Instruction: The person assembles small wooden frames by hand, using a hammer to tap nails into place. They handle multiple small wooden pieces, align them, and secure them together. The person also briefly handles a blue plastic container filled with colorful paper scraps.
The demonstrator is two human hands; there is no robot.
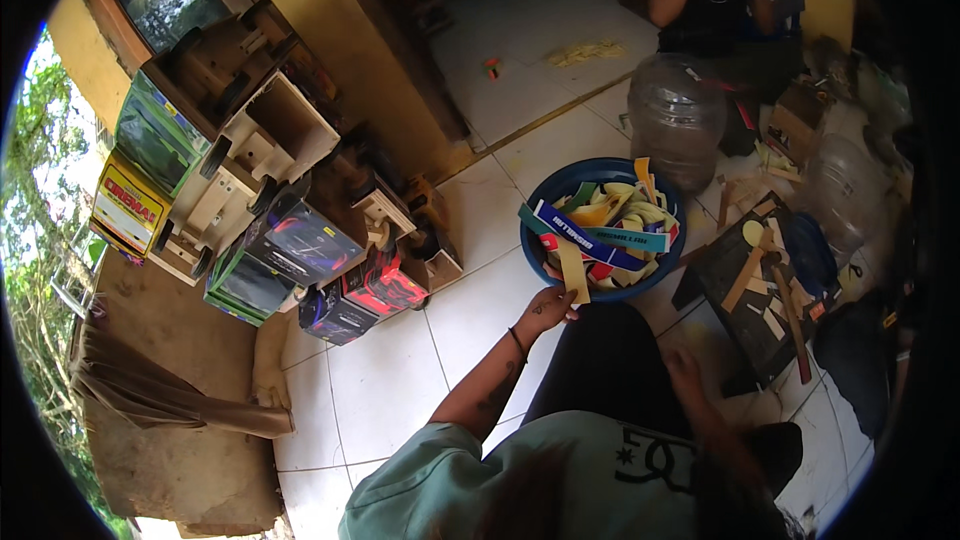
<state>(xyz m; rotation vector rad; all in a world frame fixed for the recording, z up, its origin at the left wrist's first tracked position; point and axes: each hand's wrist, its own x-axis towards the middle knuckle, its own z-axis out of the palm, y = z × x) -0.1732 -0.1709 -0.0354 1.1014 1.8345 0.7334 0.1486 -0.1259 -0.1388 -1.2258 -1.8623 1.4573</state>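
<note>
My left hand [548,310] is closed on the near end of a pale yellow strip [573,272] at the front of a blue plastic basin [528,252]. The strip stands out over the basin's near rim. Heaped in the basin are many cut strips; among them a blue strip with white lettering [580,235] and a teal strip [630,239] lie on top. My right hand [686,372] is low beside my bent knee, dim and blurred, so its fingers cannot be made out.
Wooden toy trucks [290,230] with printed panels are stacked at the left by the wall. At the right, a dark board [740,285] carries a hammer [785,305] and wood scraps. Large clear plastic bottles [678,125] stand behind the basin. Another person [715,0] sits at the far right.
</note>
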